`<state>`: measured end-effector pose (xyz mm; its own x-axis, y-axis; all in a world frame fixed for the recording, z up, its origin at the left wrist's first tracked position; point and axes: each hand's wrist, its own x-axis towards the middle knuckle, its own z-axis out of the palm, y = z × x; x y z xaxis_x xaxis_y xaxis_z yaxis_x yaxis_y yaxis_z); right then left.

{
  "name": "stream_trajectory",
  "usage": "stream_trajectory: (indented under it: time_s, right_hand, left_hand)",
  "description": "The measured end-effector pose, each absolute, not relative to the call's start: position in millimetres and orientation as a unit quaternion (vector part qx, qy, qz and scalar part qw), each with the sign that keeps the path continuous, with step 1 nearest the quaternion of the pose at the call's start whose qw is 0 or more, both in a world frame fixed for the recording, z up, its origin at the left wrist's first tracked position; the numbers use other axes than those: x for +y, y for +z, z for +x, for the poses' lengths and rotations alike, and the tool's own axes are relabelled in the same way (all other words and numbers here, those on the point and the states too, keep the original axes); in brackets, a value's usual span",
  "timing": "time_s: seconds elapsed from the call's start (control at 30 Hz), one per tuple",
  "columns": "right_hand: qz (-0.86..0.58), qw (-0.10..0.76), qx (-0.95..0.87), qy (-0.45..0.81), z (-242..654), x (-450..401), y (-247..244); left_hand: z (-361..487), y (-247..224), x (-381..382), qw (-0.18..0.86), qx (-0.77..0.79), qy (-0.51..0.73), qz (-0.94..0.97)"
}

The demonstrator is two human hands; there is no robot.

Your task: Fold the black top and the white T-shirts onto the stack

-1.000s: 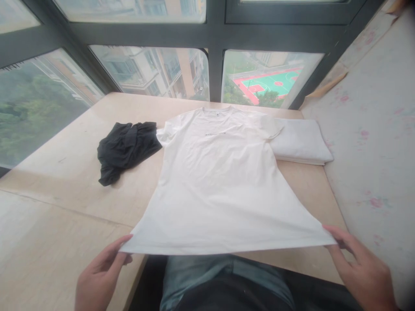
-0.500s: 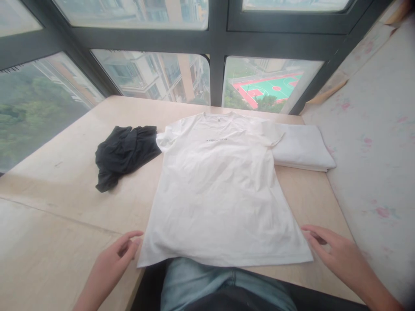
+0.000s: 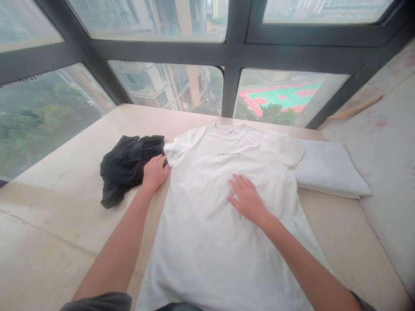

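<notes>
A white T-shirt [image 3: 223,216] with small dark lettering on its chest lies spread out, collar toward the window and hem toward me. Over its middle, my right hand [image 3: 249,198] is open with fingers apart; whether it presses on the cloth I cannot tell. My left hand [image 3: 155,172] has its fingers stretched forward at the gap between the shirt's left edge and a crumpled black garment [image 3: 125,166]. It overlaps the black cloth's right edge, close below the shirt's left sleeve. Nothing shows in either hand.
Folded white cloth [image 3: 327,168] lies at the right, partly under the shirt's right sleeve. The pale board [image 3: 55,207] beneath everything has a seam at the left. Grey window frames [image 3: 181,51] bound the far side, and a flower-patterned wall [image 3: 389,172] bounds the right.
Both hands have moved forward from beside the shirt's hem corners, the left to near the sleeve, the right onto the shirt's middle. The view has shifted; the shirt stays spread flat.
</notes>
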<state>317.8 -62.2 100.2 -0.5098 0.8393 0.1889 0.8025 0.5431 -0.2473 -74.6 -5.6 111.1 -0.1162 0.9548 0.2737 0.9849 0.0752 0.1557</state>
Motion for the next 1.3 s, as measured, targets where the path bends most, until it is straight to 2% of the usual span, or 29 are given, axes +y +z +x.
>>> stream_trajectory:
  time_s: [0.17, 0.4, 0.73, 1.03, 1.3]
  right_hand:
    - [-0.468, 0.124, -0.874, 0.024, 309, -54, 82]
    - [-0.462, 0.135, -0.876, 0.023, 312, -54, 84]
    - [-0.465, 0.141, -0.873, 0.024, 310, -55, 87]
    - [-0.465, 0.153, -0.871, 0.036, 310, -55, 88]
    - [-0.465, 0.157, -0.870, 0.043, 310, -54, 87]
  left_hand:
    - [-110, 104, 25, 0.057, -0.746, -0.145, -0.648]
    - [-116, 122, 62, 0.077, -0.769, -0.167, -0.613]
    - [-120, 144, 159, -0.068, -0.804, -0.039, -0.589]
    - [-137, 160, 143, -0.104, -0.810, -0.077, -0.571]
    - [-108, 178, 116, -0.028, -0.826, -0.123, -0.549]
